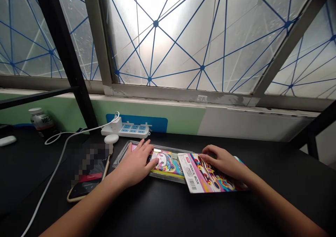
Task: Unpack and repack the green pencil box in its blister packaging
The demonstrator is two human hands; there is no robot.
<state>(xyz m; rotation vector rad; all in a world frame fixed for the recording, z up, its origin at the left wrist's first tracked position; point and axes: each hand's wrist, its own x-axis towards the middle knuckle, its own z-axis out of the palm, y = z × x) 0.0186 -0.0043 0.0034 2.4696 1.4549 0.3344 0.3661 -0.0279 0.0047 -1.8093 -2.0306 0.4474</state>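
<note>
A colourful pencil box lies in a clear plastic sleeve on the black desk. My left hand rests flat on its left part, fingers spread and stretched out. A printed card insert marked "PENCIL BOX" sticks out to the right. My right hand lies on top of that insert with its fingers curled down onto its far edge.
A phone lies left of the box, with a white cable running past it. A white power strip and a small white round object sit by the wall. A bottle stands far left. A window fills the back.
</note>
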